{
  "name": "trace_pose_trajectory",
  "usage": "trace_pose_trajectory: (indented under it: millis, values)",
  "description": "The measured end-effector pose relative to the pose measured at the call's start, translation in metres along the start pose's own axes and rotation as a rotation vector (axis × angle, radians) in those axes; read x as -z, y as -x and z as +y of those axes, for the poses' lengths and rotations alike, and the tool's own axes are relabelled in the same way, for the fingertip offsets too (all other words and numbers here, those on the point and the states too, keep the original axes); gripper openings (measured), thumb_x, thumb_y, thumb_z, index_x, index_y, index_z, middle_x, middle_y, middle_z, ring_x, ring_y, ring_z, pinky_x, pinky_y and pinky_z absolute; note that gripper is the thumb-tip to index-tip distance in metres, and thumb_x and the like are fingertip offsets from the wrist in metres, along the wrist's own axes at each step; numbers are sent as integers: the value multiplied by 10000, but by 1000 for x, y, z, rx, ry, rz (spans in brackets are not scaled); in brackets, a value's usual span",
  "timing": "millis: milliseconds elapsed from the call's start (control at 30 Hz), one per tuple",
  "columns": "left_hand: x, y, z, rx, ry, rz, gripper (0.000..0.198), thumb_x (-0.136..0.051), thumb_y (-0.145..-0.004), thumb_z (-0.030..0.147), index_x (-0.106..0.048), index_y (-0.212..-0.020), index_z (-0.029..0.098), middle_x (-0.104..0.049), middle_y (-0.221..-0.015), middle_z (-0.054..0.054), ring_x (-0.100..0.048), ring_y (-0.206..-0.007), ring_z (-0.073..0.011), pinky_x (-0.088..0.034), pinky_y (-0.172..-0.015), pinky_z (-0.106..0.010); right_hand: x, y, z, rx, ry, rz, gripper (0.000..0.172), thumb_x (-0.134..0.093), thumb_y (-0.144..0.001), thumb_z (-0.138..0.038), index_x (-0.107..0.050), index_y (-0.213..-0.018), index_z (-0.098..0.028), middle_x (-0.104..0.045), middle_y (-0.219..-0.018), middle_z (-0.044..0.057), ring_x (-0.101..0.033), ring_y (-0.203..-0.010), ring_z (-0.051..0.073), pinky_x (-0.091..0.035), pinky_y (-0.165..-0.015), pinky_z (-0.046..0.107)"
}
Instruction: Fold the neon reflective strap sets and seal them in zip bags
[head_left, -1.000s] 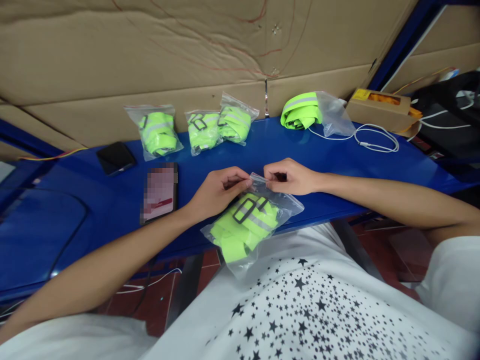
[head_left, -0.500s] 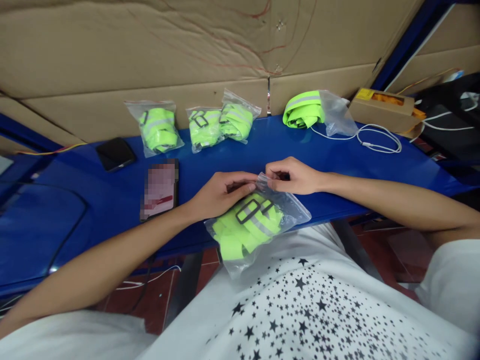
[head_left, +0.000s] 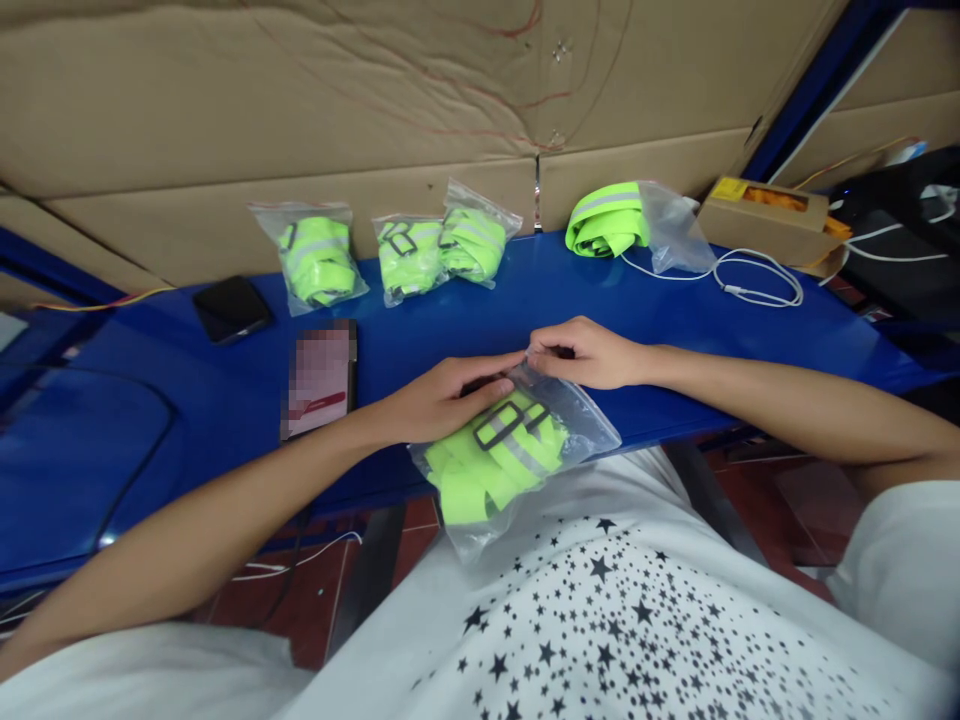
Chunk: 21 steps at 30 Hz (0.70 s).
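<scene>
A clear zip-lock bag [head_left: 589,428] lies tilted over the table's front edge, against the white shirt. Inside it is a folded neon yellow-green belt [head_left: 469,490] with a grey reflective stripe and black buckles. My left hand [head_left: 450,395] grips the bag's upper edge from the left, thumb on the near side and fingers stretched along the far side. At the top corner, my right hand [head_left: 589,352] pinches the plastic between thumb and curled fingers. The fingertips of both hands almost meet there.
Several bagged neon belts [head_left: 319,255] stand along the cardboard wall [head_left: 300,120]. Another belt [head_left: 604,220] lies there beside a clear bag. Left on the blue table [head_left: 225,420] are a phone [head_left: 322,380] and a black device [head_left: 231,308]; right, a white cable [head_left: 765,295] and cardboard box [head_left: 772,220].
My left hand has slid slightly right along the bag's edge, its fingers straighter and closer to my right hand. My right hand still pinches the corner, and the bag has barely shifted.
</scene>
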<state>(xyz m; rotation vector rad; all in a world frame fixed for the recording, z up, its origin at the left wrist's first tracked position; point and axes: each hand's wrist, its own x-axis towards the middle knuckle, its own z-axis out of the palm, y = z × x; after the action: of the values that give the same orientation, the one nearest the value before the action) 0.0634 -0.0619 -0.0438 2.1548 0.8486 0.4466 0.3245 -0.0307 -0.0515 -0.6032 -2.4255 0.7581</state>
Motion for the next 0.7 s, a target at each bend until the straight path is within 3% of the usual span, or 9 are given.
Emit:
trace_pose_trajectory:
  millis: [133,300,433,500,567,633,700]
  values:
    - [1,0,2,9,47,-25,529,-531,-1028,521,-574,-1501,287,-749,-1306,-52,-682,-1260,-261,-566,-1061,-394,1,-1,-1,-53,-116,1,354,-542,-1016,-371,-577,-735,-160,-467,-623,-55,-404,-586,73,-314,-560,199]
    - [4,-2,8,26,329,-26,825,-699,-922,564,-344,-1631,336,-647,-1443,-122,-673,-1283,-293,-625,-973,-392,3,-6,-1,-187,-303,315,404,-607,-973,-535,-622,-802,-170,-610,-746,-5,-517,-672,114,-403,-637,232]
    - [5,-2,11,34,280,56,1023,-844,-821,443,-242,-1640,326,-622,-1430,-131,-656,-1298,-292,-575,-1062,-430,10,-9,12,-310,-338,459,472,-615,-924,-678,-623,-888,-208,-606,-699,-15,-531,-607,134,-411,-599,252]
    - [4,-2,9,27,246,113,959,-842,-828,409,-288,-1604,302,-629,-1407,-121,-659,-1282,-281,-558,-1078,-428,18,-9,23,-359,-242,479,490,-516,-976,-683,-649,-974,-211,-611,-695,-3,-554,-604,152,-438,-610,267]
    - [3,-3,5,19,223,201,859,-818,-850,405,-345,-1558,286,-633,-1389,-111,-669,-1254,-270,-557,-1071,-417,30,-8,33,-355,-15,477,478,-427,-1038,-602,-667,-1105,-194,-685,-840,51,-637,-741,188,-504,-726,299]
    - [6,-6,-3,8,162,323,827,-819,-842,400,-374,-1529,281,-615,-1409,-110,-655,-1270,-274,-549,-1078,-419,44,-6,44,-333,319,439,428,-461,-1045,-472,-623,-1297,-167,-704,-1173,139,-666,-1063,257,-514,-954,374]
    - [13,-10,-11,-13,92,467,812,-822,-829,401,-391,-1505,273,-578,-1459,-117,-604,-1338,-289,-522,-1113,-438,62,-3,56,-357,672,374,555,-587,-979,-342,-495,-1489,-144,-517,-1520,210,-495,-1401,346,-391,-1159,486]
